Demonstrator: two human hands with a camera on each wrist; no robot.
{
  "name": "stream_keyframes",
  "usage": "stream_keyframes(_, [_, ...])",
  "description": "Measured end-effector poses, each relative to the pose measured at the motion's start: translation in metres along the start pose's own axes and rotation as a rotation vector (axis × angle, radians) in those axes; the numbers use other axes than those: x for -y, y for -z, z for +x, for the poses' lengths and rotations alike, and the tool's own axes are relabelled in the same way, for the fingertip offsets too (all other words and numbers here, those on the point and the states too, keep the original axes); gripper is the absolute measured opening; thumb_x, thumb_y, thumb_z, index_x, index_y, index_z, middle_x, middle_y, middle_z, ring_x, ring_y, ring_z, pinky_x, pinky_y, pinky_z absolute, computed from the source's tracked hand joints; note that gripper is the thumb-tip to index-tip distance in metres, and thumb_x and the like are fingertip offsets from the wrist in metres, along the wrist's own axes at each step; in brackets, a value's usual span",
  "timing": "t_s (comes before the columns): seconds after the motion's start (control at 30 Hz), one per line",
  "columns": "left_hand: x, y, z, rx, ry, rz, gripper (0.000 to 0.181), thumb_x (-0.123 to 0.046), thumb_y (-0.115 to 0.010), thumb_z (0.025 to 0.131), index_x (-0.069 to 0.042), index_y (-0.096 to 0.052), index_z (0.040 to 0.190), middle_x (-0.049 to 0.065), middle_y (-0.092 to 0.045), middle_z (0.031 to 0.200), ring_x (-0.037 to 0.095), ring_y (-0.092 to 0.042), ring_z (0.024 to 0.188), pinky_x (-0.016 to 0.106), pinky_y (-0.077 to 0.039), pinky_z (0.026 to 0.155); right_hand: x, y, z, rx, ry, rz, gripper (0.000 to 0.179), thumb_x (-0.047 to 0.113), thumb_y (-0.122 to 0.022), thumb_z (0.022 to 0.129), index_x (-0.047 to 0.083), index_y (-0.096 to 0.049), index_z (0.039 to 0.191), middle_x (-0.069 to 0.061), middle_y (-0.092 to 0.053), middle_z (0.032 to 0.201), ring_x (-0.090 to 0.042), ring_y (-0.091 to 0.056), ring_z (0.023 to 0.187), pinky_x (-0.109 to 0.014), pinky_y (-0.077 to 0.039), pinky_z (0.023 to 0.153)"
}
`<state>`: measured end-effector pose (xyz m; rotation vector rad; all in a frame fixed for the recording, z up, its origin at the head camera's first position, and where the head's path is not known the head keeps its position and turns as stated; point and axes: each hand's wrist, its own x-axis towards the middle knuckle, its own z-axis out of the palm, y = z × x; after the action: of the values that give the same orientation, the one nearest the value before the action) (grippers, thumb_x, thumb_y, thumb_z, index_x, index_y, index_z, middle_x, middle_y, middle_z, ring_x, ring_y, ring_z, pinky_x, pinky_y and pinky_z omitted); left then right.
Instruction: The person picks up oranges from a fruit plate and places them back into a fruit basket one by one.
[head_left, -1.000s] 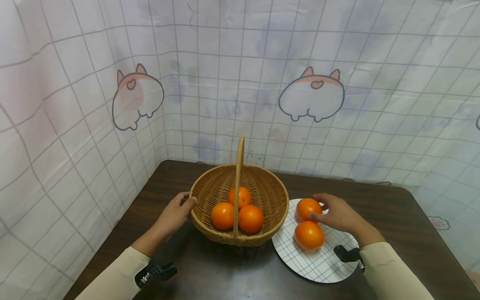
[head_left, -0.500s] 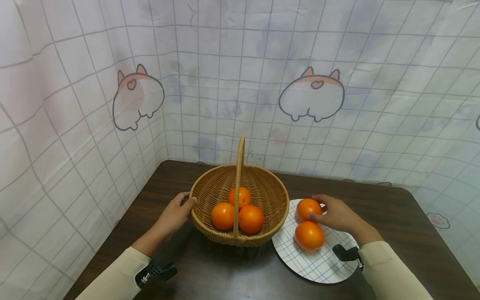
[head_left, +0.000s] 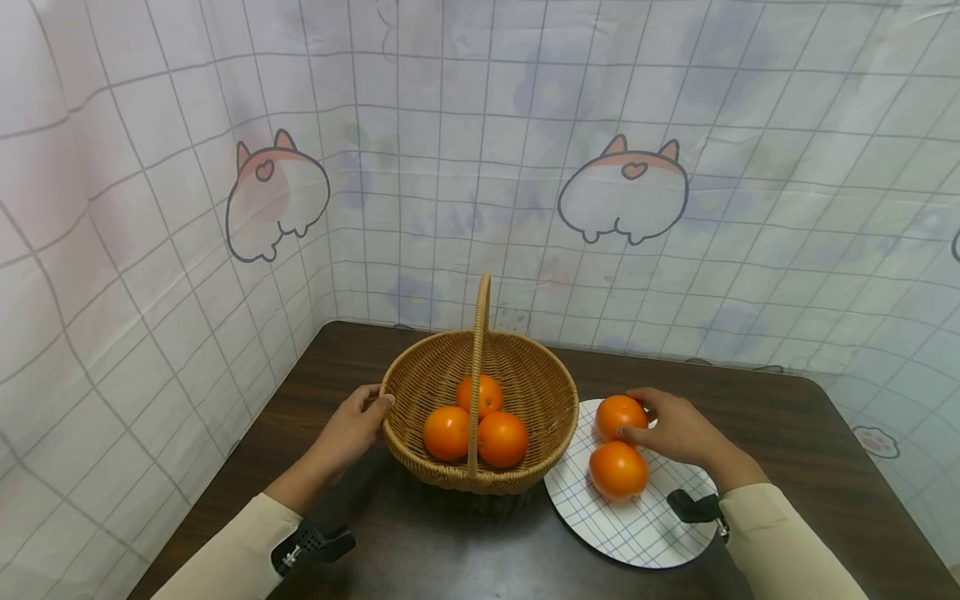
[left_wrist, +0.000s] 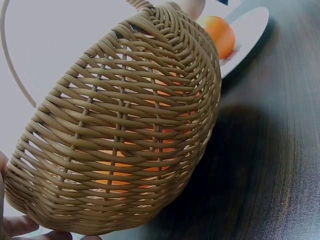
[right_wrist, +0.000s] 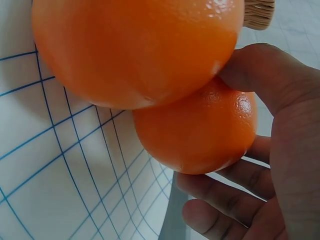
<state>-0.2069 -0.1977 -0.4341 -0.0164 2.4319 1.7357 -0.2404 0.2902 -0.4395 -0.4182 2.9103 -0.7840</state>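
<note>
A woven wicker basket with a tall handle holds three oranges. My left hand grips its left rim, thumb over the edge; in the left wrist view the basket's woven wall fills most of the frame. To the right, two oranges lie side by side on a round white plate with a blue grid. My right hand has thumb and fingers curled round the farther orange. The nearer orange partly covers that held orange in the right wrist view.
The dark wooden table carries basket and plate, the plate close against the basket's right side. A white grid-patterned curtain with cartoon prints rises behind the table and along its left side.
The farther orange has shifted very slightly to the right within my right hand's grasp. My left hand and the basket stay in place.
</note>
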Motion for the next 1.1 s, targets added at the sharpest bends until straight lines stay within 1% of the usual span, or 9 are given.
stream_keyframes(0.13, [-0.001,0.000,0.001,0.000,0.002,0.003,0.057,-0.038,-0.046,0.110,-0.001,-0.036,0.152,0.025,-0.052,0.138,0.034,-0.065,0.113,0.048,-0.058,0.090,0.000,0.005,0.000,-0.009,-0.007,0.014,0.081,0.048,-0.079,0.088,-0.003,-0.050,0.144,-0.016,-0.067,0.119,-0.034,-0.064,0.105,-0.059,-0.053,0.092])
stream_keyframes(0.27, [-0.002,0.000,0.001,0.001,0.003,0.005,0.056,-0.037,-0.046,0.110,-0.001,-0.036,0.153,0.025,-0.052,0.138,0.034,-0.065,0.113,0.047,-0.058,0.090,0.002,0.010,0.000,-0.024,-0.005,0.016,0.081,0.044,-0.079,0.089,-0.005,-0.048,0.145,-0.022,-0.066,0.124,-0.037,-0.064,0.109,-0.061,-0.051,0.094])
stream_keyframes(0.37, [-0.002,0.000,0.000,0.000,0.004,0.011,0.057,-0.038,-0.046,0.111,-0.001,-0.035,0.153,0.025,-0.052,0.138,0.033,-0.065,0.112,0.048,-0.058,0.090,0.005,0.015,0.001,-0.034,-0.004,0.016,0.081,0.043,-0.080,0.089,-0.005,-0.048,0.146,-0.024,-0.065,0.126,-0.038,-0.064,0.109,-0.061,-0.052,0.093])
stream_keyframes(0.6, [-0.002,0.000,0.001,0.002,0.005,0.013,0.057,-0.038,-0.045,0.111,-0.001,-0.035,0.153,0.026,-0.051,0.139,0.034,-0.064,0.114,0.050,-0.057,0.092,0.012,0.022,0.003,-0.051,-0.008,0.031,0.082,0.043,-0.081,0.088,-0.002,-0.048,0.147,-0.022,-0.065,0.126,-0.037,-0.064,0.108,-0.060,-0.053,0.092])
stream_keyframes(0.8, [-0.001,0.001,0.002,-0.001,0.009,0.022,0.058,-0.038,-0.045,0.110,-0.001,-0.035,0.153,0.025,-0.051,0.138,0.034,-0.065,0.113,0.050,-0.057,0.092,0.021,0.030,0.004,-0.069,0.012,0.034,0.081,0.041,-0.082,0.087,0.000,-0.048,0.148,-0.021,-0.065,0.126,-0.036,-0.064,0.109,-0.059,-0.053,0.092])
stream_keyframes(1.03, [0.000,0.001,0.002,0.003,0.003,0.018,0.059,-0.039,-0.046,0.110,-0.001,-0.034,0.153,0.026,-0.051,0.139,0.034,-0.065,0.113,0.051,-0.057,0.092,0.030,0.039,0.005,-0.063,0.030,0.052,0.085,0.046,-0.081,0.087,0.002,-0.046,0.150,-0.018,-0.065,0.126,-0.033,-0.064,0.108,-0.060,-0.050,0.095])
stream_keyframes(1.1, [0.001,0.001,0.002,0.003,0.000,0.019,0.059,-0.039,-0.046,0.110,0.000,-0.034,0.153,0.026,-0.051,0.139,0.033,-0.065,0.112,0.051,-0.057,0.092,0.033,0.040,0.005,-0.056,0.027,0.074,0.085,0.047,-0.082,0.087,0.003,-0.046,0.150,-0.016,-0.065,0.127,-0.032,-0.063,0.109,-0.059,-0.049,0.096])
